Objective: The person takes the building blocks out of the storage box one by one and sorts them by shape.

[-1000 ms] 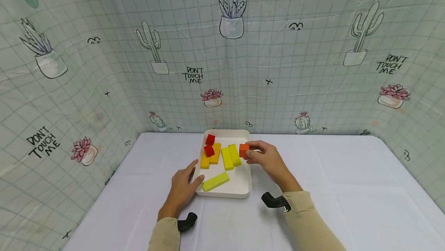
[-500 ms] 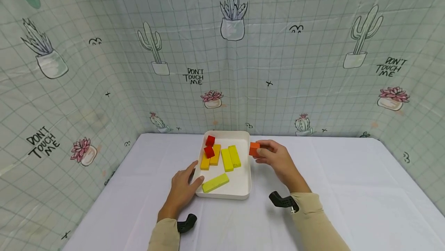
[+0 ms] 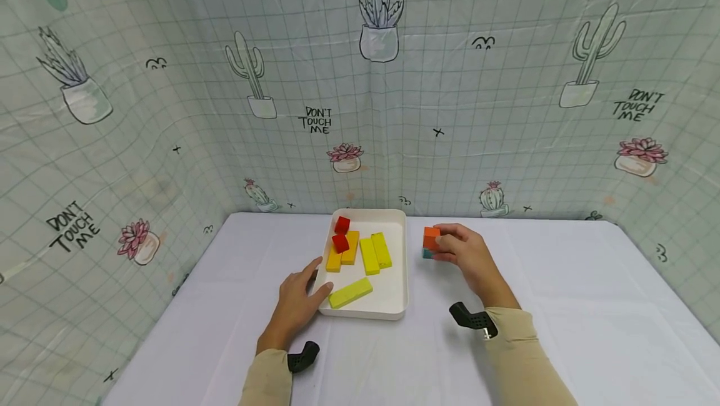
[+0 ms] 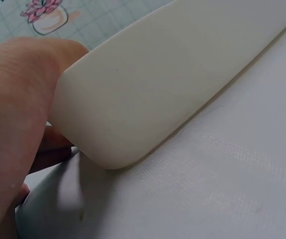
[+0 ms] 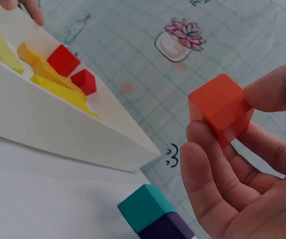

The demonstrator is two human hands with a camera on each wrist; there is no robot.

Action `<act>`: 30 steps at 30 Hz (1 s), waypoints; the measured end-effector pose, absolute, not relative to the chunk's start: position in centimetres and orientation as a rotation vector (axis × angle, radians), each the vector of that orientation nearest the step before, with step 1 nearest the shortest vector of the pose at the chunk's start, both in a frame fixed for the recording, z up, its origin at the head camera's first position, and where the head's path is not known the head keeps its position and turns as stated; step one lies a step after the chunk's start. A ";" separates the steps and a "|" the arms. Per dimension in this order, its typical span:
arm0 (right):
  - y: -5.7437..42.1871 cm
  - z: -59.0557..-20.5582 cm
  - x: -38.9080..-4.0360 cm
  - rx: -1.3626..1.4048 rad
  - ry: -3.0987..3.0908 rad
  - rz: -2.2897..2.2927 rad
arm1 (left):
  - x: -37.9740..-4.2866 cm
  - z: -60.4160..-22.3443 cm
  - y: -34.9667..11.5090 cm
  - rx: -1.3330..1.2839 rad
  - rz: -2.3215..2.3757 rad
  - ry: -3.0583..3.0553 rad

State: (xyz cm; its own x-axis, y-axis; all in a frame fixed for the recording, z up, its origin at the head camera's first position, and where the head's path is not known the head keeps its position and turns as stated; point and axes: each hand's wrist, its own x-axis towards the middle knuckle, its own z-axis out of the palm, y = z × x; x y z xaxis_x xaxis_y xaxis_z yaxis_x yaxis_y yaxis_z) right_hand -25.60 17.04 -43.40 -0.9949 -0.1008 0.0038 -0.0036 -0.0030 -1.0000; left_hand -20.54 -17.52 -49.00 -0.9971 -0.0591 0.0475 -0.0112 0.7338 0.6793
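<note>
My right hand (image 3: 471, 259) pinches an orange cube (image 5: 221, 107) between thumb and fingers, to the right of the white tray (image 3: 388, 306). Below it a teal cube (image 5: 145, 206) and a dark purple cube (image 5: 168, 228) touch each other on the table; in the head view the hand covers most of them. At the tray's near left corner, my left hand (image 3: 295, 306) grips the wall, thumb over the rim and other fingers outside. Inside the tray lie two red cubes (image 3: 340, 243), two orange-yellow blocks (image 3: 350, 248) and several yellow blocks (image 3: 351, 293).
A white cloth covers the table (image 3: 562, 293). Behind it and along the sides hangs a grid-patterned curtain (image 3: 427, 94) printed with cacti, close to the tray's far edge. Each wrist wears a black camera mount (image 3: 472, 320).
The right hand has carried the orange cube rightward from over the tray's right edge to above the teal cube, which has come into view. The left hand and tray stay put.
</note>
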 end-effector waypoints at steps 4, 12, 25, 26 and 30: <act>17.7 -43.4 -25.7 -0.071 2.158 -2.183 | -20.5 -48.9 -17.6 0.050 -1.139 -2.854; 18.7 -43.7 -25.9 -0.002 2.170 -2.187 | -20.5 -48.7 -17.8 0.038 -1.169 -2.861; 20.5 -44.4 -26.3 0.064 2.235 -2.127 | -20.5 -48.6 -18.1 0.013 -1.137 -2.887; 20.7 -44.4 -26.3 0.064 2.236 -2.125 | -20.6 -48.7 -18.1 0.012 -1.132 -2.889; 21.0 -44.5 -26.3 0.079 2.233 -2.120 | -20.7 -48.8 -18.1 0.012 -1.131 -2.889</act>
